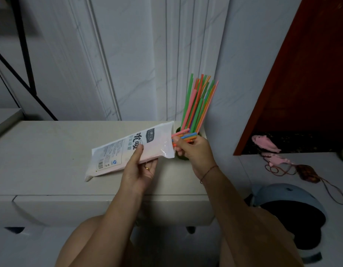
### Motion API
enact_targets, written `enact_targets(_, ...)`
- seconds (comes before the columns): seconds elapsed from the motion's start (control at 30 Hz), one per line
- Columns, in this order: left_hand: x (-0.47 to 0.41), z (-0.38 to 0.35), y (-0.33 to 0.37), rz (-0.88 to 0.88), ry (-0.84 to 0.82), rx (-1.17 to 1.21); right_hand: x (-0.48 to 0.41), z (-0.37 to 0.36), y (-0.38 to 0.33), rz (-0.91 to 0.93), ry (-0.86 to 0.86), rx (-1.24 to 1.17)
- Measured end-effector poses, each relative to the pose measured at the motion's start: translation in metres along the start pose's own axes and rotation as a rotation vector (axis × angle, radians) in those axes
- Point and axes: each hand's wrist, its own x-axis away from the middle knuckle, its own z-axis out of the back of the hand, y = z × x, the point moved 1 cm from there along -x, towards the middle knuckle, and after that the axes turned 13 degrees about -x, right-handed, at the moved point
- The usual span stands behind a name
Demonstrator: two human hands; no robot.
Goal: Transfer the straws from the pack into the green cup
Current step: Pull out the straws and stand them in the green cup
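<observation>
A white plastic straw pack (128,151) with black print lies tilted over the cabinet top, its open end to the right. My left hand (139,168) grips it from below near the middle. My right hand (193,149) pinches a bunch of coloured straws (184,135) sticking out of the pack's open end. Behind that hand stands the green cup (178,130), mostly hidden. Several green, pink, orange and blue straws (197,105) stand upright in it, fanning up against the wall.
The white cabinet top (51,151) runs to the wall; its front edge is near my knees. To the right, lower down, lie pink toy fish (263,144), a corded pouch (307,173) and a blue helmet (290,209). A dark red panel (301,74) rises at right.
</observation>
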Motion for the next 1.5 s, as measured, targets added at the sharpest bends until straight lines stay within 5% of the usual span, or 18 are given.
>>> enact_targets(0.53,-0.009,0.019,0.026,-0.061,0.138,0.04,-0.013,0.039,-0.025,0.074,0.108,-0.157)
enact_targets(0.77,-0.006,0.01,0.015,-0.042,0.091,0.058,-0.008,0.021,-0.024,0.004,-0.003,-0.288)
enact_targets(1.5,-0.018,0.036,0.039,-0.077,0.214,0.016,-0.025,0.065,-0.059,0.232,0.189,-0.112)
